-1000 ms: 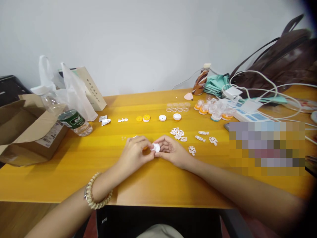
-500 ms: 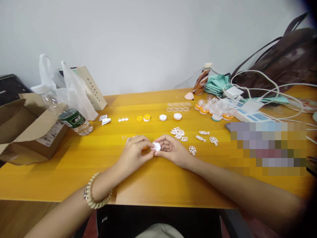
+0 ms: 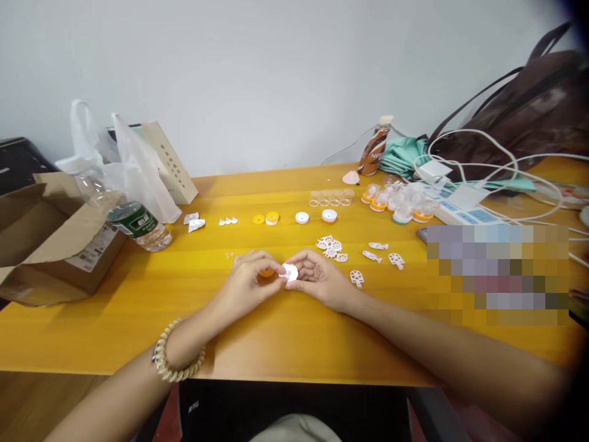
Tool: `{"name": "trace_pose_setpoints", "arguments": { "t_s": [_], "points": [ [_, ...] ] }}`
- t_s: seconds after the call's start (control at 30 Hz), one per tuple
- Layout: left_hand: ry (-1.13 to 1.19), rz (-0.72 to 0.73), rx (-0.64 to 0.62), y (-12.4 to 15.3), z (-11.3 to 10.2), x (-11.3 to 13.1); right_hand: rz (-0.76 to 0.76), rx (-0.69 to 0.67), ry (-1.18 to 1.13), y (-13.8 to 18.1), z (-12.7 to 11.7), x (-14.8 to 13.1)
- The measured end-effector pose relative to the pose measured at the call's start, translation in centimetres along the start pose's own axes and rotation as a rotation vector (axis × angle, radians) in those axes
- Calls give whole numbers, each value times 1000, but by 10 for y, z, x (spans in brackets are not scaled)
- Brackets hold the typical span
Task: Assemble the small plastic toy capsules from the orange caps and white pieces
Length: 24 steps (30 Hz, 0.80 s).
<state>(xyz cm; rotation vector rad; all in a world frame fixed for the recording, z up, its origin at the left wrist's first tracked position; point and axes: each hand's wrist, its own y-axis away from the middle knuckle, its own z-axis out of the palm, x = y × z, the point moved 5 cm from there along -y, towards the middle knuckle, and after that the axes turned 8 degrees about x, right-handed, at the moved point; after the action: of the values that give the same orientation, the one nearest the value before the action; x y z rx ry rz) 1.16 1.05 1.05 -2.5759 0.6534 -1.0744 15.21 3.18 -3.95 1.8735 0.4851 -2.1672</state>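
Note:
Between both hands is a small round white plastic disc (image 3: pixel 289 272), held just above the table. My left hand (image 3: pixel 253 276) pinches its left edge with thumb and fingertips. The fingers of my right hand (image 3: pixel 319 279) curl around its right side, thumb below. An orange round piece (image 3: pixel 266 272) shows partly behind my left fingers. To the right of my right hand lie white spoked plastic pieces (image 3: pixel 330 247) in a small heap, with a single spoked piece (image 3: pixel 356 278) nearer me. Beyond the hands are white round caps (image 3: pixel 329 215) and yellow round caps (image 3: pixel 272 218).
Clear small cups (image 3: pixel 331 197) and assembled orange-and-clear pieces (image 3: pixel 400 202) stand farther back. On the left are a cardboard box (image 3: pixel 55 239), a water bottle (image 3: pixel 140 224) and foil scraps (image 3: pixel 196 222). Cables and a power strip (image 3: pixel 464 205) lie at right, before a brown bag (image 3: pixel 519 110).
My left fingers have shifted slightly left on the white disc, so more of it and of the orange piece shows. The right hand stays nearly still.

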Motion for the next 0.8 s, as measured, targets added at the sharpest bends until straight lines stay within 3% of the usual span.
{"name": "trace_pose_setpoints", "arguments": {
  "t_s": [0.43, 0.67, 0.8],
  "points": [
    [250, -221, 14, -1, 7, -6, -34, -4, 18, 4, 4, -6],
    [33, -113, -1, -7, -16, -8, 6, 40, 5, 1, 0, -6],
    [-134, 21, -139, -6, -13, -14, 27, 101, 22, -2, -6, -5]
  ]
}}
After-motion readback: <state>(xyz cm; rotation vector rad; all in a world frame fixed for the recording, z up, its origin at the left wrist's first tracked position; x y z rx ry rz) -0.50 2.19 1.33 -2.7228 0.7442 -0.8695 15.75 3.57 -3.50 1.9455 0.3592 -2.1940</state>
